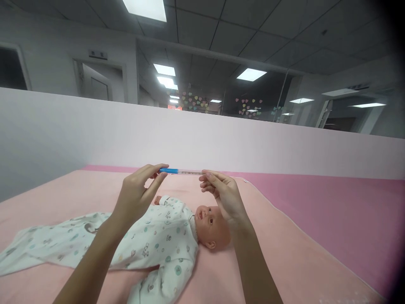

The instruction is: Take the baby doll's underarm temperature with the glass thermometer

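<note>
A thin clear thermometer (pixel 190 172) with a blue cap (pixel 171 171) at its left end lies level between my two hands. My left hand (pixel 137 185) pinches the blue cap between thumb and fingers. At the other end, my right hand (pixel 223 190) grips the clear tip between thumb and index finger, its other fingers curled. Below and behind my hands a baby doll (pixel 171 232) lies on its back in a white patterned sleepsuit, its head to the right, partly hidden by my forearms.
The doll rests on a peach blanket (pixel 278 253) spread over a pink mat (pixel 332 211). A low white wall (pixel 202 141) runs behind it. Glass panels with heart stickers, doors and ceiling lights stand beyond.
</note>
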